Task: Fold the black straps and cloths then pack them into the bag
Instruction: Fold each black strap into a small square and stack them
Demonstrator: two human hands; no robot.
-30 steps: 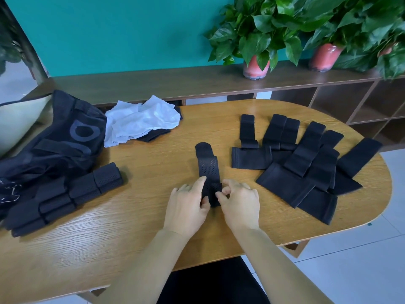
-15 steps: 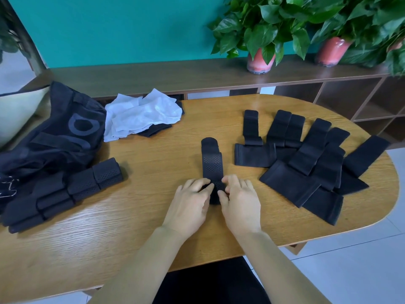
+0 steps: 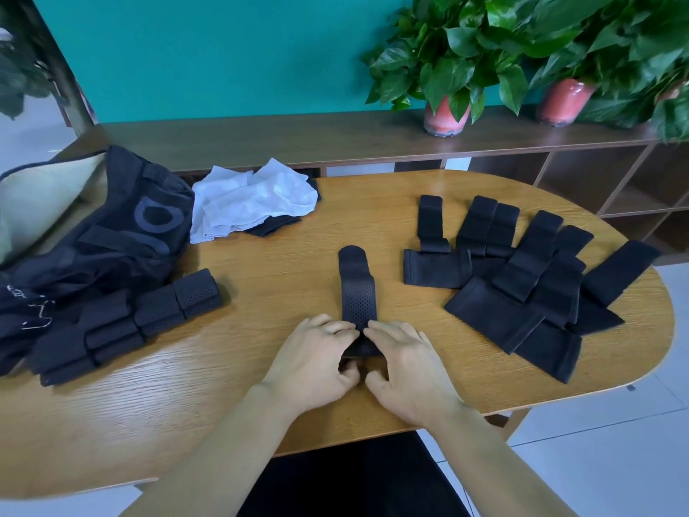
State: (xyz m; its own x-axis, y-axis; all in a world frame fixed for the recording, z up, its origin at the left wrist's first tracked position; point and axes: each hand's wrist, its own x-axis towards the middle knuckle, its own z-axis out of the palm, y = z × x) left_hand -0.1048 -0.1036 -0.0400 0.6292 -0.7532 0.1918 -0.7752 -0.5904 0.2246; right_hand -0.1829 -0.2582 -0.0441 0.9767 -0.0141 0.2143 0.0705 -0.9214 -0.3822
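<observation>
The person's left hand (image 3: 317, 361) and right hand (image 3: 404, 363) sit side by side, each pinching the near end of a perforated black strap (image 3: 357, 292), fingers on top and thumbs tucked beneath. The rest of the strap runs straight away from the fingertips across the table (image 3: 261, 367).

The fold looks only just begun, and the likeliest trouble is a crooked roll: if one hand turns faster, the strap would skew and bulge. A loose pinch could let the springy end flip open.

Right of the right hand, a spread of flat straps (image 3: 522, 285) waits. Left of the left hand, a stack of folded straps (image 3: 130, 322) lies against the bag (image 3: 104, 233), with cloths (image 3: 253, 199) beyond.
</observation>
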